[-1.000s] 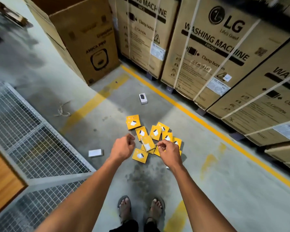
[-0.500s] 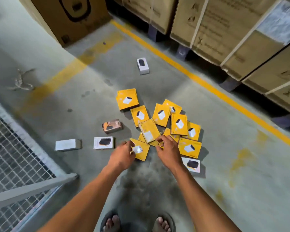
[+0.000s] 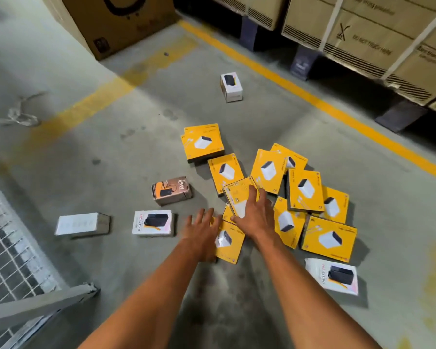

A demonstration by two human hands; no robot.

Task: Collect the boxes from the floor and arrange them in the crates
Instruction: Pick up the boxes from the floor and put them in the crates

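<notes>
Concrete floor [image 3: 111,147]: right hand [image 3: 254,215] (fingers spread) seemingly presses a yellow box [image 3: 239,195], long axis pointing away; left hand [image 3: 199,233] open.

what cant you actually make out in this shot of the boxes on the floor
Head view only:
- The yellow box nearest the person: the left hand covers its left edge.
- The face-down yellow box under the right hand: its print is too small to read.
- Boxes buried lower in the pile: overlapped, so no sure count.
- The wire cage: cut off by the left edge, contents unseen.
- The big cartons: cropped by the top edge, lettering blurred.
</notes>
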